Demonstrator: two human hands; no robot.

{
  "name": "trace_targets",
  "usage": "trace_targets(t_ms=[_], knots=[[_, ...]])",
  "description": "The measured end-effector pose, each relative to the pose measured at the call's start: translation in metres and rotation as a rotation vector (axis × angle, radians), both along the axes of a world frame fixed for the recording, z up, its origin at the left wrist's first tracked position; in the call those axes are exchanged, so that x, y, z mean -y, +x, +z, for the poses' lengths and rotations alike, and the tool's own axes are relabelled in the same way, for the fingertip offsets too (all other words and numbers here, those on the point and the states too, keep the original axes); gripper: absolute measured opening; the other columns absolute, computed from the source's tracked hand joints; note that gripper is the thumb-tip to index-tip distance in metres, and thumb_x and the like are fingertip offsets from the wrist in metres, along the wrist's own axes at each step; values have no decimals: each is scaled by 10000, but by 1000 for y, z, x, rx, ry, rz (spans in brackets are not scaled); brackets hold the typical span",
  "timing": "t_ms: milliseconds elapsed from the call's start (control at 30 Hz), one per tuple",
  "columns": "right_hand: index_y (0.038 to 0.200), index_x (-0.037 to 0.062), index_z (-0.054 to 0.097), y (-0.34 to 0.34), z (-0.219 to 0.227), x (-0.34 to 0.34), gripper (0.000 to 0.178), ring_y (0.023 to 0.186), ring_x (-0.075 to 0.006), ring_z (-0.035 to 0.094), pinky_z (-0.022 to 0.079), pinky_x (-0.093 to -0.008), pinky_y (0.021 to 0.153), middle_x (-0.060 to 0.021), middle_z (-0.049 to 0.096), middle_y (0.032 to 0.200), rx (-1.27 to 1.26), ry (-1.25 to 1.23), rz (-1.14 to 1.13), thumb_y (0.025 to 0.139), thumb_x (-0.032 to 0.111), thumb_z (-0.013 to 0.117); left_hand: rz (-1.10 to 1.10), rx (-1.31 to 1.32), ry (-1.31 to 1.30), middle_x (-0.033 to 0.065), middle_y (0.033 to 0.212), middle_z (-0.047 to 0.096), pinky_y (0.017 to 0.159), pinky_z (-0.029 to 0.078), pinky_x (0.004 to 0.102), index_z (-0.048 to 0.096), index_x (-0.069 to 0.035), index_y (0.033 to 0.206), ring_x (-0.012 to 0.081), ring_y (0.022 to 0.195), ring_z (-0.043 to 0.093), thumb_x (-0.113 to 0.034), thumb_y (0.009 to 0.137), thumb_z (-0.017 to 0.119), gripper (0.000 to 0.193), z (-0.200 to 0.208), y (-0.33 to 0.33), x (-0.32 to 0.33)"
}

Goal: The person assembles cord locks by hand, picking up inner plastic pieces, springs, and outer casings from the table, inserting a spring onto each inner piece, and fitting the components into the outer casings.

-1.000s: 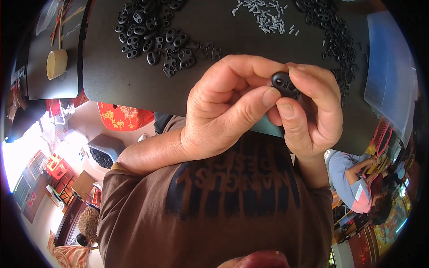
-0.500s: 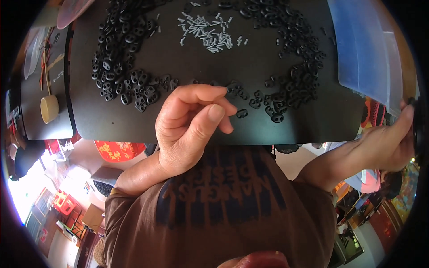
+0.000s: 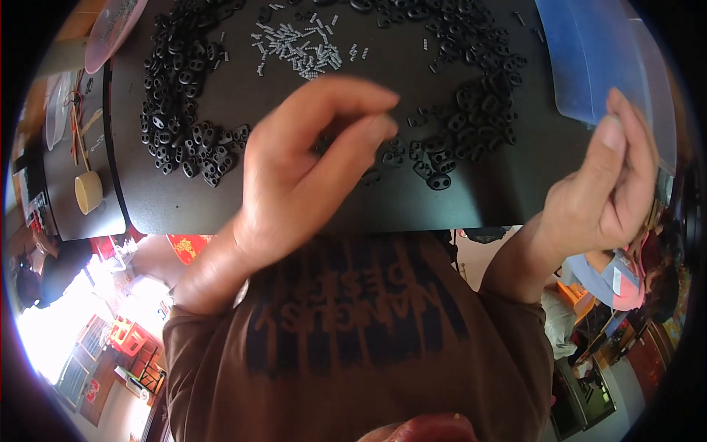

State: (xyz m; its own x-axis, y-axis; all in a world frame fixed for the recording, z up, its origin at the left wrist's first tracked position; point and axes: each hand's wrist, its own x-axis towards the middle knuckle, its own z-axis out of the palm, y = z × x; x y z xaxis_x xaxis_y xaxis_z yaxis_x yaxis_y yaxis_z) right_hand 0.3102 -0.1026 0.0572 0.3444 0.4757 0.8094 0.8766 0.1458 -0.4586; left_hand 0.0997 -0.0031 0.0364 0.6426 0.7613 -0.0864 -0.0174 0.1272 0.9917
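My left hand (image 3: 294, 162) hovers over the near middle of the dark table (image 3: 243, 210), its fingers curled and smeared by motion. The index fingertip is a little apart from the thumb, which lies against the fingers behind. At the right, my right hand (image 3: 600, 188) is raised beside the table edge, thumb pressed to the fingers. Whatever either hand holds is too small or hidden to see. Past my left hand lies a pile of small metal springs (image 3: 305, 48). Black two-hole cord-lock pieces (image 3: 210, 151) curve around it at left, and more cord-lock parts (image 3: 475, 121) lie at right.
A blue translucent plastic bin (image 3: 582, 66) stands at the table's right edge. At the far left is a pinkish bowl (image 3: 114, 33) with small pieces in it. A pale yellow cup with a long handle (image 3: 89, 193) lies on the side table to the left.
My right hand has come from the far right edge inward and up, fingers together. My left hand has moved a little farther over the table. The whole view has shifted slightly.
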Motion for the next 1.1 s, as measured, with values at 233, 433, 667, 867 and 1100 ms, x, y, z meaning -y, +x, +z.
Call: trace_targets(t_ms=[233,433,667,867,1100], knots=[[926,-73,593,-3,-10,5,135,809,-160,577,447,-231,737,-140,615,909,-212,-43,47,801,-47,550,-173,-356,882,68,799,586,630,452,246,596,-31,887,144,705,577,-78,782,594,115,-5,63,-41],[922,-59,591,0,-23,5,138,799,-145,576,450,-226,730,-126,608,900,-400,-15,82,787,-73,568,-195,-466,1009,62,756,555,621,463,293,589,-46,873,205,700,575,-99,761,614,126,-13,81,-39],[926,-63,589,5,-31,3,146,789,-138,577,450,-219,731,-126,607,899,-479,-24,119,784,-83,567,-250,-492,1238,52,741,545,614,457,277,563,-40,899,177,676,566,-55,757,611,151,-19,87,-45],[945,-62,586,10,-40,2,149,780,-103,562,438,-191,708,-98,606,882,-499,-70,131,797,-53,573,-379,-578,1185,139,728,507,691,456,365,509,-17,771,297,750,531,-34,737,526,42,-3,95,-54],[946,-76,597,0,-40,1,156,789,-169,614,496,-250,756,-148,632,863,-551,-66,108,808,-17,554,-469,-660,1128,199,769,550,653,476,376,497,22,824,361,726,566,-27,738,503,99,10,97,-56]])
